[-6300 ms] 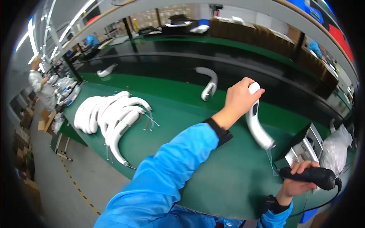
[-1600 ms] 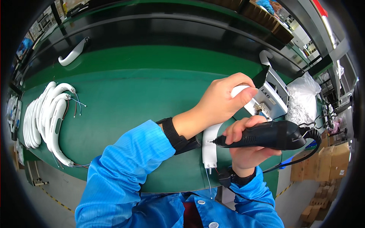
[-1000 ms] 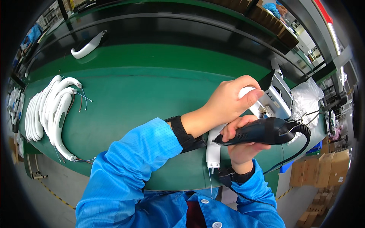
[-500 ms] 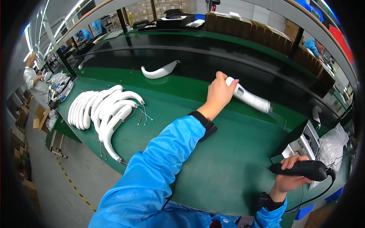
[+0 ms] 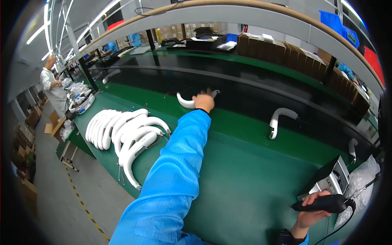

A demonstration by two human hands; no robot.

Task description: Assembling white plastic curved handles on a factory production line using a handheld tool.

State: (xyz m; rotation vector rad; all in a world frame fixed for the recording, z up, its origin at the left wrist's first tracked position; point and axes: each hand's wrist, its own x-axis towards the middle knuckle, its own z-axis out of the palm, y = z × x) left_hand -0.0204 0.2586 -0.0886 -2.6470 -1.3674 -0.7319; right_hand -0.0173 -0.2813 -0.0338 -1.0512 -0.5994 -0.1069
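Note:
At the near side of the dark belt, my left hand (image 5: 203, 102) lies over the middle of a curved white plastic housing (image 5: 185, 101). Both of its ends show beside the hand. Blurred and partly hidden, the fingers do not show whether they grip it. Low on the right, my right hand (image 5: 312, 216) is wrapped round a black corded electric screwdriver (image 5: 322, 203), its tip pointing left. Another curved white housing (image 5: 276, 122) rests farther right, apart from both hands. A pile of similar white housings (image 5: 118, 130), some with thin wires, lies on the green table to the left.
A grey-and-black box (image 5: 330, 179) and a clear bag of small white parts (image 5: 359, 183) stand beside the screwdriver. More housings lie at both ends of the belt (image 5: 241, 83). A metal rail (image 5: 228, 13) crosses above. A person in white (image 5: 53, 87) stands far left.
My left hand has let go of the housing now lying on the right and moved left onto another one. My right hand still holds the screwdriver. The view has shifted.

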